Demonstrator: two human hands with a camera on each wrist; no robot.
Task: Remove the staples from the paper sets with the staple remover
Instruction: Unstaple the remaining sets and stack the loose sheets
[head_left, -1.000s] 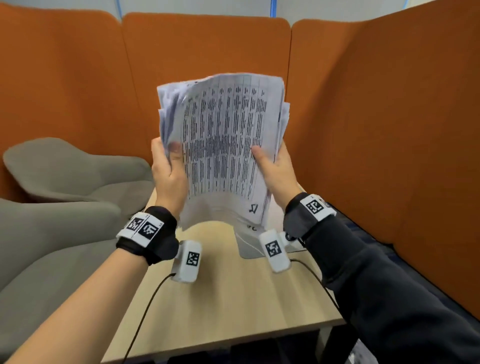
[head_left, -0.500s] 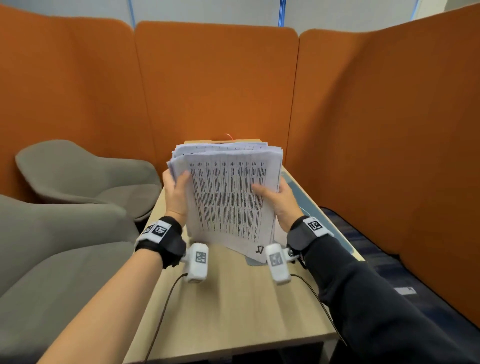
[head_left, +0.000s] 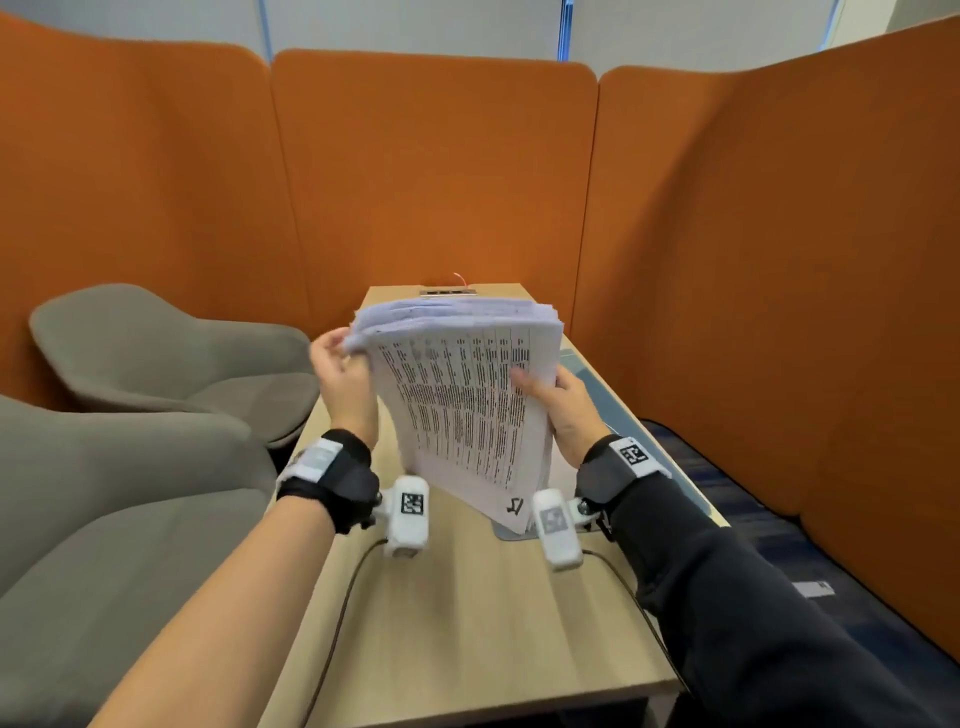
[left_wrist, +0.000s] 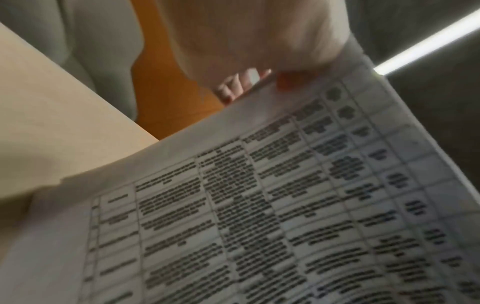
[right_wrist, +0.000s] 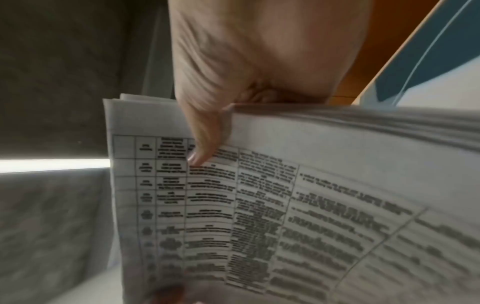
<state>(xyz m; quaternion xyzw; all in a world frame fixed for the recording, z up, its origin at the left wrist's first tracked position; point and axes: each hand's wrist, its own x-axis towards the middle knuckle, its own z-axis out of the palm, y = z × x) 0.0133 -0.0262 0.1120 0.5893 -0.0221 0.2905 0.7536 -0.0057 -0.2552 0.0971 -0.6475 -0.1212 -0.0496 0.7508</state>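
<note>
We hold the thick stack of printed paper sets (head_left: 467, 405) above the table (head_left: 467, 623), left hand (head_left: 343, 374) and right hand (head_left: 563, 410) gripping opposite edges; floppy, slippery sheets want firm edge grips.

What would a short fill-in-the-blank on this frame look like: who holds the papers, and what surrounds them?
1. The paper stack is held by ____ hands.
2. The right hand lays its ____ on the printed top sheet.
3. The partition panels around the table are ____.

Missing words: both; thumb; orange
</note>
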